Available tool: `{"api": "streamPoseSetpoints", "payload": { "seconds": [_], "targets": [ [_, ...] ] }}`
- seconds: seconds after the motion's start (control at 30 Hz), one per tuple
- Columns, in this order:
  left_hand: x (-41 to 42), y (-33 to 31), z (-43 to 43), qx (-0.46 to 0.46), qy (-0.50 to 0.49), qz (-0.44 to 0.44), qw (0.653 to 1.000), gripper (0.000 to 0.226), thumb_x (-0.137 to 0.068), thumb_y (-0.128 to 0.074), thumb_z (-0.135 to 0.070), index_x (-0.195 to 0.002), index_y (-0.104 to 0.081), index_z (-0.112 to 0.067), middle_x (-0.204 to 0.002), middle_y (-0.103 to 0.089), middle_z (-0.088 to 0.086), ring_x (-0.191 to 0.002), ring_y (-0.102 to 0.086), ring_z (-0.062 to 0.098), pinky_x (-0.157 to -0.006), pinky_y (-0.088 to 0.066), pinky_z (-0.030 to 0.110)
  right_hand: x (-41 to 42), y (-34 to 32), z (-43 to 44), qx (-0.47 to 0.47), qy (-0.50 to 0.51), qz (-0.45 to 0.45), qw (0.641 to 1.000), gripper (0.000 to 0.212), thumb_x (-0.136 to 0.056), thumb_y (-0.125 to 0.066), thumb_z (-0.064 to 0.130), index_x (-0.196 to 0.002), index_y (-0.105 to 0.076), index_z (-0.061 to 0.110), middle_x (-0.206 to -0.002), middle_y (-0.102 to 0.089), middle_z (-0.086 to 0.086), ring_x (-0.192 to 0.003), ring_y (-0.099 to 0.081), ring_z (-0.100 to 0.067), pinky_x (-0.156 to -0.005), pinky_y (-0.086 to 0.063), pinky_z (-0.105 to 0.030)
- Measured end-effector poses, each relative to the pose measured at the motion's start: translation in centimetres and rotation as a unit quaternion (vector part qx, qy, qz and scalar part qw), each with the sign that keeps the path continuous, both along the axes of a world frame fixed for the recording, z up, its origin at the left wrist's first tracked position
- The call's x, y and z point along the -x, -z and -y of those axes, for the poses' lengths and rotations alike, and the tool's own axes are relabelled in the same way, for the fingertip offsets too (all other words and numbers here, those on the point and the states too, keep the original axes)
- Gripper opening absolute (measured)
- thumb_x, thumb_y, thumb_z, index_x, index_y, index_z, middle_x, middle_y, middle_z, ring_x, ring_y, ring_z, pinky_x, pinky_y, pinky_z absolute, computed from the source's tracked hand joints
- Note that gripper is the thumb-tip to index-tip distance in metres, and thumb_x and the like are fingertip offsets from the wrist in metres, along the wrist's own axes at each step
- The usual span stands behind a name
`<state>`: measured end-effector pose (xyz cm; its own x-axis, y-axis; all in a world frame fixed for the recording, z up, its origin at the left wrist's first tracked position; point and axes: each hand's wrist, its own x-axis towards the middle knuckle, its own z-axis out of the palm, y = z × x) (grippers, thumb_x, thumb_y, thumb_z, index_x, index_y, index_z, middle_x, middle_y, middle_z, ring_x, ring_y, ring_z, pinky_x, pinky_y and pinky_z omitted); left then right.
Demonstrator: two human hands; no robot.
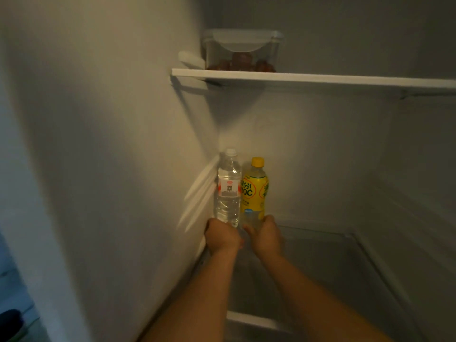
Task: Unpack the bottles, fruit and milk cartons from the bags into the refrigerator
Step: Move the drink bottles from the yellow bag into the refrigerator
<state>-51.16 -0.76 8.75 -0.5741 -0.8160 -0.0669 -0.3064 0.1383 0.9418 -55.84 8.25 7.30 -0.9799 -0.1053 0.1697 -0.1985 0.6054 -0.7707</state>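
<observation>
Head view into the open refrigerator [111, 144]. Both forearms reach toward the rear left corner of the compartment. The left hand [222, 236] is curled round the base of a clear water bottle [228, 188] with a white cap and a red-and-white label. The right hand [267, 236] is curled round the base of a yellow bottle [254, 191] with a yellow cap and a printed yellow label. The two bottles stand upright, side by side and just touching, the water bottle nearer the left wall. Their bases are hidden by the hands, so it cannot be told whether they rest on the lower shelf [333, 267]. Above, on the upper shelf [296, 79], a clear lidded container [243, 51] with dark reddish contents sits near the left wall.
</observation>
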Motion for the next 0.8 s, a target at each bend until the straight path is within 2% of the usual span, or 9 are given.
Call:
{"api": "streamPoseSetpoints", "payload": {
  "seconds": [0.1,0.23,0.3,0.4,0.47,0.53,0.67,0.8],
  "targets": [
    [0.8,0.8,0.3,-0.013,-0.010,-0.027,1.000,0.025,-0.082,-0.067,-0.012,-0.102,-0.064,0.003,-0.103,-0.072,0.025,-0.087,-0.073,0.040,-0.069,-0.061,0.046,0.3,0.2,0.1,0.002,0.000,-0.009,1.000,0.040,-0.082,-0.076,0.041,-0.097,-0.046,0.017,-0.104,-0.066,-0.010,-0.097,-0.065,-0.033,-0.078,-0.048,-0.038],
    [0.2,0.5,-0.1,-0.034,-0.006,-0.045,0.998,0.026,-0.082,-0.068,-0.009,-0.104,-0.066,0.004,-0.100,-0.072,0.024,-0.086,-0.073,0.040,-0.065,-0.060,0.043,0.5,-0.1,-0.4,0.005,-0.022,0.014,1.000,0.053,-0.072,-0.080,0.048,-0.104,-0.057,0.012,-0.105,-0.067,-0.013,-0.095,-0.066,-0.033,-0.078,-0.054,-0.039],
    [-0.7,0.3,-0.8,-0.022,0.004,-0.065,0.998,0.024,-0.082,-0.066,-0.009,-0.103,-0.068,0.004,-0.097,-0.072,0.023,-0.086,-0.073,0.039,-0.066,-0.060,0.043,-0.5,-1.2,-1.2,0.030,-0.039,0.014,0.999,0.059,-0.069,-0.080,0.050,-0.111,-0.062,0.013,-0.113,-0.067,-0.014,-0.099,-0.066,-0.032,-0.082,-0.055,-0.040],
    [-3.5,-0.2,-2.6,0.045,0.057,-0.080,0.994,0.018,-0.089,-0.062,-0.009,-0.105,-0.067,-0.003,-0.100,-0.071,0.015,-0.093,-0.069,0.032,-0.072,-0.047,0.028,-3.1,-2.7,-3.1,0.081,-0.060,0.031,0.994,0.064,-0.084,-0.077,0.024,-0.136,-0.051,-0.002,-0.134,-0.057,-0.018,-0.122,-0.056,-0.031,-0.094,-0.044,-0.033],
    [-6.0,-0.4,-3.7,0.100,0.109,-0.092,0.985,0.011,-0.091,-0.061,-0.012,-0.102,-0.063,-0.012,-0.100,-0.069,0.007,-0.092,-0.065,0.026,-0.074,-0.045,0.028,-4.9,-2.9,-4.6,0.093,-0.079,0.030,0.992,0.059,-0.090,-0.071,0.019,-0.140,-0.048,-0.001,-0.139,-0.054,-0.017,-0.123,-0.054,-0.025,-0.095,-0.041,-0.028],
    [-8.4,-0.1,-4.2,0.191,0.143,-0.107,0.965,0.010,-0.092,-0.063,-0.017,-0.101,-0.063,-0.018,-0.102,-0.068,0.006,-0.095,-0.064,0.026,-0.080,-0.051,0.036,-7.3,-3.0,-5.8,0.091,-0.096,0.011,0.991,0.053,-0.092,-0.069,0.019,-0.139,-0.051,0.003,-0.139,-0.056,-0.014,-0.124,-0.053,-0.021,-0.097,-0.040,-0.025],
    [-13.7,1.5,-4.8,0.420,0.131,-0.040,0.897,0.020,-0.088,-0.067,-0.027,-0.107,-0.066,-0.024,-0.113,-0.064,0.004,-0.107,-0.054,0.030,-0.087,-0.041,0.042,-12.0,-1.8,-8.5,0.015,-0.093,-0.050,0.994,0.053,-0.091,-0.070,0.024,-0.139,-0.054,0.008,-0.141,-0.055,-0.010,-0.130,-0.051,-0.025,-0.109,-0.036,-0.029],
    [-17.3,4.2,-5.1,0.488,0.134,-0.015,0.863,0.037,-0.086,-0.064,-0.042,-0.119,-0.065,-0.024,-0.131,-0.059,0.003,-0.127,-0.045,0.033,-0.102,-0.038,0.049,-16.2,0.9,-10.9,-0.185,-0.040,-0.132,0.973,0.052,-0.091,-0.063,0.039,-0.140,-0.053,0.024,-0.147,-0.049,-0.003,-0.134,-0.045,-0.029,-0.109,-0.033,-0.044]
  ]
}}
